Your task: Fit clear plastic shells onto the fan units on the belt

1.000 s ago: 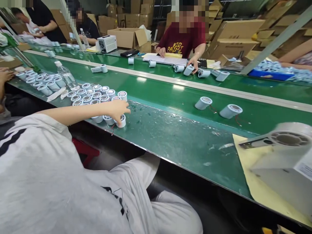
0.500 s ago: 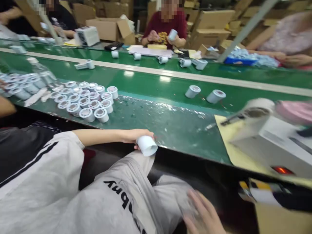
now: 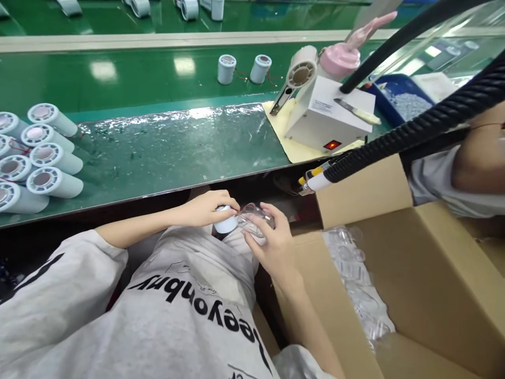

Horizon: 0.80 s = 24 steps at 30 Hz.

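Left hand (image 3: 205, 208): it reaches in over your lap, palm down, fingers curled around a pale blue cylinder (image 3: 226, 223), thumb side toward your right hand.
Right hand (image 3: 278, 242): half open, thumb and fingertips bent around a clear plastic piece (image 3: 252, 227).
Cylinder and clear piece: the cylinder is on the left, the clear piece just right of it, between your hands; thin red wires (image 3: 249, 206) show at the gap. The left hand is nearer the cylinder, the right nearer the clear piece. The left fingers cover the cylinder's upper end, so its long axis is hard to tell, as is whether the two parts touch.
Cardboard box (image 3: 430, 273): open, beside your right forearm, with more clear plastic pieces (image 3: 357, 287) along its inner side.
Black ribbed hose (image 3: 418, 123): slants down from the upper right, its white and yellow tip beyond your right hand.
Green bench (image 3: 169, 152): just beyond both hands; a group of tilted cylinders (image 3: 65, 184) sits beyond your left forearm.
White machine (image 3: 327, 118): beyond your right hand on yellow paper, red switch lit.
Green belt (image 3: 138, 79): farther out, two upright cylinders (image 3: 261, 69) with red wires stand ahead of your hands.
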Tool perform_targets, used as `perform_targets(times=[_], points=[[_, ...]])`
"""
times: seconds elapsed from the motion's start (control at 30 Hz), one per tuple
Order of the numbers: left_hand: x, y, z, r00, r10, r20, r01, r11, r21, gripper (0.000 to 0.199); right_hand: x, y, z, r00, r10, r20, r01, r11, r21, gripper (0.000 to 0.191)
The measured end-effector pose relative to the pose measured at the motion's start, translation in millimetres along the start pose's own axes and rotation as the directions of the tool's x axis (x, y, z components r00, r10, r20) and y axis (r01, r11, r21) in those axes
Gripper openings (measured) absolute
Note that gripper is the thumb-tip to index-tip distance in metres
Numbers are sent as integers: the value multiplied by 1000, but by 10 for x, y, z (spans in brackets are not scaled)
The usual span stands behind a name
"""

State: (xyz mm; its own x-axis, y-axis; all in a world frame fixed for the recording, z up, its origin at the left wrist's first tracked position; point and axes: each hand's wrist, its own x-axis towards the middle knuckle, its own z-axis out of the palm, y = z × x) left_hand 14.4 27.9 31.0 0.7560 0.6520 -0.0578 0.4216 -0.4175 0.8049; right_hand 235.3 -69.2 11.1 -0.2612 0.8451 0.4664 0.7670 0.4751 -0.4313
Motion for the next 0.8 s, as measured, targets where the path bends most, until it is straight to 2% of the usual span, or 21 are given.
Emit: perform_targets(times=[0.07,0.1,0.17,0.27,0.33,0.43,0.53,0.63,0.7,0.73,0.77,0.8], points=[[7,-25,25,999,-11,40,12,1000,-11,32,-11,-10,19,998,-24,-51,19,995,-100,36],[9,-31,38,998,-12,69,14,1000,-18,31,-6,-3,37,999,-22,-29,18,991,-132,39],[6,-27,66,995,-14,98,16,1000,-20,29,13,30,79,996,17,86,-7,994,-109,41],[-11,-11,117,1000,-4,10,5,1000,-23,23,42,90,116,964,99,248,-133,984,121,23],[-21,-33,161,996,24,-89,-30,998,-64,29,54,101,107,949,166,268,-242,929,280,7],[-19,-141,244,980,67,-187,-91,989,-120,55,65,69,66,926,294,235,-370,826,425,17],[0,-267,319,968,128,-217,-162,976,-145,59,70,40,41,885,418,204,-459,707,538,26],[11,-296,347,971,176,-162,-209,953,-219,63,68,62,38,835,511,205,-505,563,654,29],[3,-250,339,982,159,-100,-182,933,-311,65,61,93,29,815,540,211,-503,476,722,31],[-5,-215,331,989,127,-75,-146,916,-374,66,56,107,20,821,530,212,-488,459,742,30],[-15,-179,322,995,82,-53,-97,889,-448,68,49,118,8,843,497,207,-465,479,744,27],[-27,-145,313,999,24,-33,-38,851,-523,70,39,125,-6,875,441,199,-435,537,722,24]])
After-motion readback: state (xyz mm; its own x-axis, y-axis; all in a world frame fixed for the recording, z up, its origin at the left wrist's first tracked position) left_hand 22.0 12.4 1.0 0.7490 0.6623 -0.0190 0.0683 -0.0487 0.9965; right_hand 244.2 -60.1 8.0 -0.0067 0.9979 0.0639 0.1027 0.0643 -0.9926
